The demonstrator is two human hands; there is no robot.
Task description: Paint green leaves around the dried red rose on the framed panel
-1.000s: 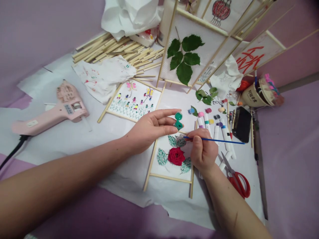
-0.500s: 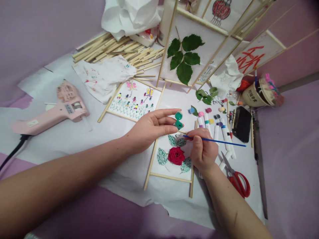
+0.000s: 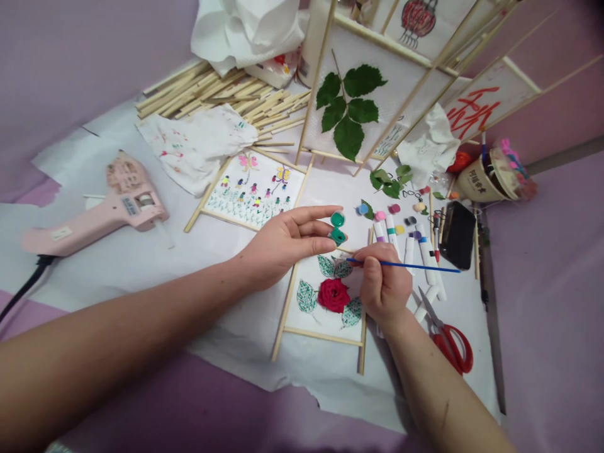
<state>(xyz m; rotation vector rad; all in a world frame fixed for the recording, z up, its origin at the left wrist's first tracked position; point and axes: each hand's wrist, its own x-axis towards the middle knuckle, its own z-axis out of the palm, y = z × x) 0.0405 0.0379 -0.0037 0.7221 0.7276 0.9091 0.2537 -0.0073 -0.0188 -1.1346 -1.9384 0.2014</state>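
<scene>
Head view looks down on the left hand (image 3: 283,248), its fingers loosely stretched, with the thumb and fingertips (image 3: 325,228) pinching a small pot of green paint (image 3: 338,236). A second green pot or open lid (image 3: 338,219) sits just above it, joined to it or touching it; which of the two it is stays hard to make out, and the fingers partly cover the lower one. The right hand (image 3: 384,286) is curled and pinches a thin blue paintbrush (image 3: 406,265) just above a small wooden frame (image 3: 325,336) holding a red rose (image 3: 333,295) and green-veined leaves (image 3: 306,297). The brush tip is hidden by the fingers, so any contact with the frame cannot be seen. That frame lies flat on white paper (image 3: 236,327), right under both hands. Toward the top right corner, a paper cup (image 3: 474,182) holds dark contents and thin sticks with pink ends, though they are too cut off to name. Small dabs of colour (image 3: 394,209) and white paint tubes (image 3: 427,255) lie beside the frame, near a black phone (image 3: 457,234) and red-handled scissors (image 3: 450,346). Further left lies a pink glue gun (image 3: 94,214). Crumpled paper towels (image 3: 245,31) are cut off by the top edge, above a pile of bamboo sticks (image 3: 221,94).
</scene>
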